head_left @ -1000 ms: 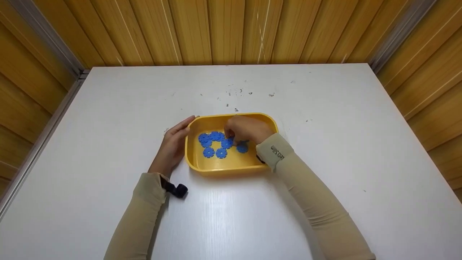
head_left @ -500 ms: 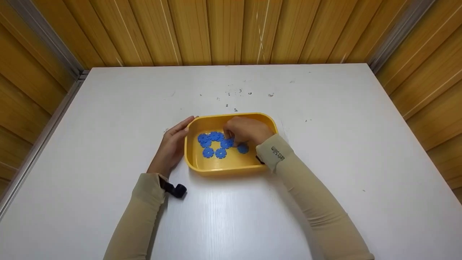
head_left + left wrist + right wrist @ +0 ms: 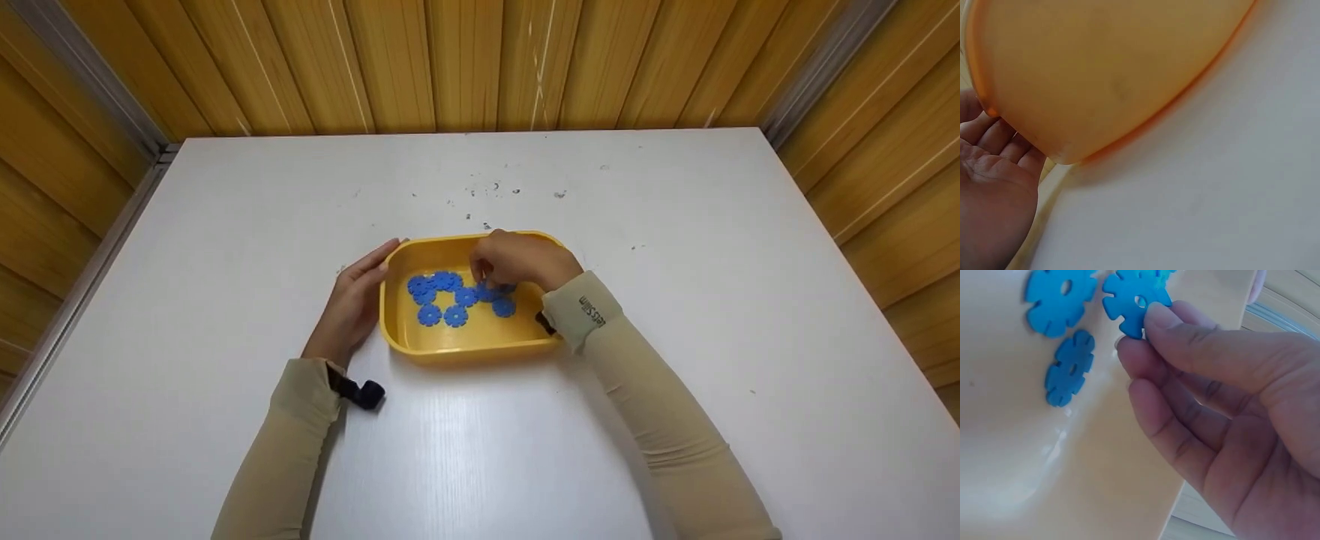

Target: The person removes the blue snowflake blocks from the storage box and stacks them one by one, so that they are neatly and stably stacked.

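A yellow plastic tray (image 3: pixel 450 337) sits on the white table with several blue notched interlocking discs (image 3: pixel 456 316) lying in it. My left hand (image 3: pixel 346 307) holds the tray's left end, the thumb at the rim and the fingers along the outer wall. From the left wrist, the fingers of that hand (image 3: pixel 996 191) reach behind the tray's edge. Inside the tray, toward the right, is my right hand (image 3: pixel 525 260). Seen from the right wrist, its thumb and forefinger pinch a blue notched disc (image 3: pixel 1123 305). Another disc (image 3: pixel 1071 368) lies close to those fingertips.
The white table (image 3: pixel 465 457) spreads around the tray, with small dark marks (image 3: pixel 516 191) beyond it. Yellow wood-patterned panels (image 3: pixel 465 67) rise behind the table and at both sides. A black wrist camera (image 3: pixel 369 394) sticks out from the left sleeve.
My right hand has shifted slightly right and lifted a little, drawing a blue disc away from the cluster toward the lone disc on the right. The left hand stays at the tray.
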